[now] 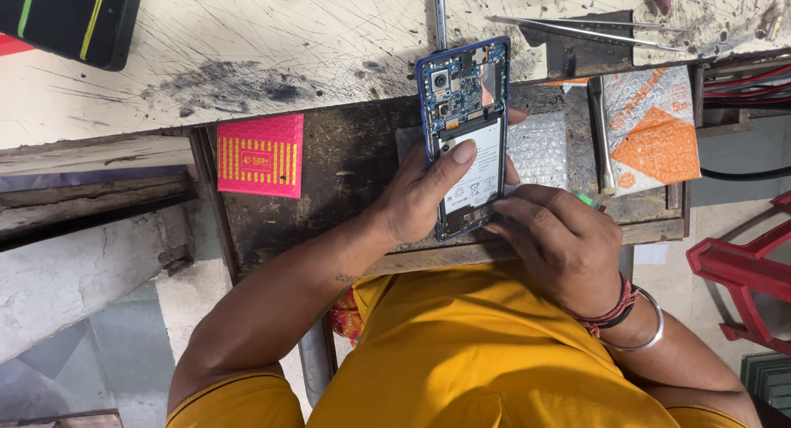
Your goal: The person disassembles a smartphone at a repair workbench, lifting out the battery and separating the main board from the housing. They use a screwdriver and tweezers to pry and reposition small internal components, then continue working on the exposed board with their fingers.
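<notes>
Opened phone (464,131) (back off) gripped between left fingers (458,158)

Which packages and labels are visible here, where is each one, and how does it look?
Pink packet: square, yellow stripes, left on the dark tray.
Orange-white pouch: right, crinkled.
Bubble wrap: clear, beside the phone.
Battery label: white rectangle inside the opened phone, under the left hand thumb.

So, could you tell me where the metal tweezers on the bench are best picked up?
Probably at the broad joined end of the tweezers, coming from above. They lie flat on the scratched bench, with the fine tips pointing right, so the wider left part gives fingers more to pinch. Both hands are now on the opened phone.
</notes>
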### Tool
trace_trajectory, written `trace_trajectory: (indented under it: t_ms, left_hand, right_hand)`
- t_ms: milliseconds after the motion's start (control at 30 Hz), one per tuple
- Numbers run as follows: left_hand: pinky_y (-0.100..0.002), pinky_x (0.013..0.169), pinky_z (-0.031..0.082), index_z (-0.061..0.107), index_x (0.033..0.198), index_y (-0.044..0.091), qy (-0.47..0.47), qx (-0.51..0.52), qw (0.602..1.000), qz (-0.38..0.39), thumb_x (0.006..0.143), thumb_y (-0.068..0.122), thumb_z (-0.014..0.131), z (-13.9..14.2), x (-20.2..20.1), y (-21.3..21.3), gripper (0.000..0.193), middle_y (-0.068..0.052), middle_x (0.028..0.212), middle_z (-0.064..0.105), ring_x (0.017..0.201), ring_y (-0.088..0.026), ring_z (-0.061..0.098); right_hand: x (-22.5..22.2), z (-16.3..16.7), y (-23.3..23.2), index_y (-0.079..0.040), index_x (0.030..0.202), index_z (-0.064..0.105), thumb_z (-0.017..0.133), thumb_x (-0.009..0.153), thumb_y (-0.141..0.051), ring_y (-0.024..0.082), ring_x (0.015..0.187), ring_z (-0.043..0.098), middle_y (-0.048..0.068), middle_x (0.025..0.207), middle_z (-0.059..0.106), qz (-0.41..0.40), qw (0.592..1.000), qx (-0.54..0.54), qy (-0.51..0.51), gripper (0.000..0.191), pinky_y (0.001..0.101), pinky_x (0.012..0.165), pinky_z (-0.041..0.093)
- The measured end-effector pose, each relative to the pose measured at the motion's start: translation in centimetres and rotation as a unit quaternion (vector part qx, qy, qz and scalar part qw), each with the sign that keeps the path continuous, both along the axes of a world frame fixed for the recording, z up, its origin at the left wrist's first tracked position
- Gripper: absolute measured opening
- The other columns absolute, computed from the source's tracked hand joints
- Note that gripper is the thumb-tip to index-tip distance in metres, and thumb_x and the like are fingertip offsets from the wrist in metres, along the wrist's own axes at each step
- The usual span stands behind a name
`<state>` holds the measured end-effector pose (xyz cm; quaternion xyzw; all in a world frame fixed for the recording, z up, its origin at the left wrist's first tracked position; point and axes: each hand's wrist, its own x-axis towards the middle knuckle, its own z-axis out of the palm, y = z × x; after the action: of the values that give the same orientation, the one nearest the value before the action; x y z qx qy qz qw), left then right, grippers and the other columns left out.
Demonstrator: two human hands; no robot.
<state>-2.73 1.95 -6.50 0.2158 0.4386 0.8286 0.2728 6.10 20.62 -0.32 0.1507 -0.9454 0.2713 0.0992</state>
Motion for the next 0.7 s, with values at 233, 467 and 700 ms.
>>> trace_trajectory:
  t_ms: [233, 467, 700]
  left_hand:
    - [-0.036, 0.104, 0.059, 0.036, 0.160, 0.007, 0.038, -0.029, 0.999, 0.005, 0.115, 0.047, 0.044, -0.42, 0.31, -0.05, 0.061, -0.012, 0.147, 0.059, 0.109, -0.016, 0.068]
    - [-0.037, 0.118, 0.049, 0.041, 0.156, 0.008, 0.135, -0.071, 0.988, 0.036, 0.121, 0.046, 0.039, -0.38, 0.10, -0.10, 0.051, -0.012, 0.148, 0.060, 0.130, -0.019, 0.061]
    - [-0.038, 0.108, 0.056, 0.040, 0.157, 0.007, 0.054, -0.074, 0.996, 0.014, 0.116, 0.048, 0.039, 0.17, 0.11, -0.10, 0.059, -0.011, 0.149, 0.061, 0.116, -0.018, 0.068]
  right_hand:
    - [-0.02, -0.06, -0.38, -0.008, 0.108, 0.068, 0.086, 0.082, -0.017, 0.029, 0.086, 0.072, 0.009, 0.103, 0.070, 0.007, 0.999, 0.032, -0.014, 0.033, 0.0381, 0.070, 0.055]
    - [-0.52, 0.40, -0.55, -0.007, 0.104, 0.067, 0.083, 0.079, -0.018, 0.030, 0.079, 0.068, 0.009, 0.094, 0.065, 0.012, 0.997, 0.053, -0.057, 0.032, 0.0400, 0.068, 0.053]
    - [-0.59, 0.82, -0.54, -0.009, 0.094, 0.066, 0.081, 0.076, -0.011, 0.028, 0.079, 0.069, 0.005, 0.091, 0.066, 0.022, 0.995, 0.048, -0.088, 0.024, 0.0387, 0.068, 0.054]
